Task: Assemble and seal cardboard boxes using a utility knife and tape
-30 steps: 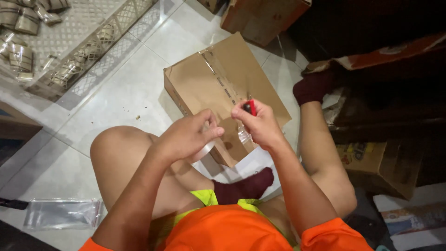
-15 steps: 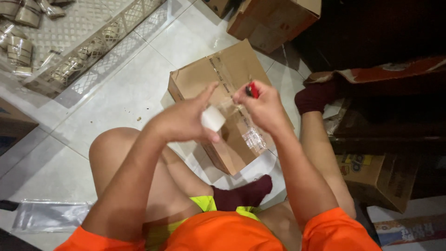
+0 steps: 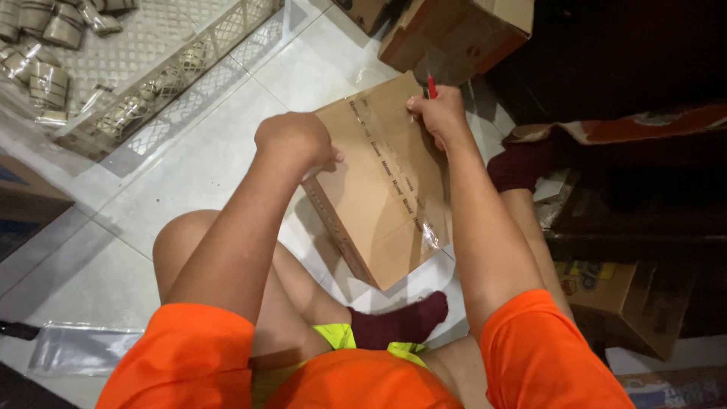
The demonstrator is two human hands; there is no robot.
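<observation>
Centre frame: cardboard box (image 3: 382, 193) with taped seam running upper left to lower right, right hand (image 3: 438, 113) pinching red cutter (image 3: 431, 85) at its top end, left hand (image 3: 297, 140) fisted on upper-left edge.

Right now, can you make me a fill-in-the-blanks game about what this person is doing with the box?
1. The cardboard box rests on the white tiled ____.
2. The right hand at the box's far edge holds a thin tool with a ____ handle.
3. A strip of clear ____ runs along the middle seam of the box.
4. The left hand presses on the box's ____ edge.

Missing words: floor; red; tape; left
</observation>
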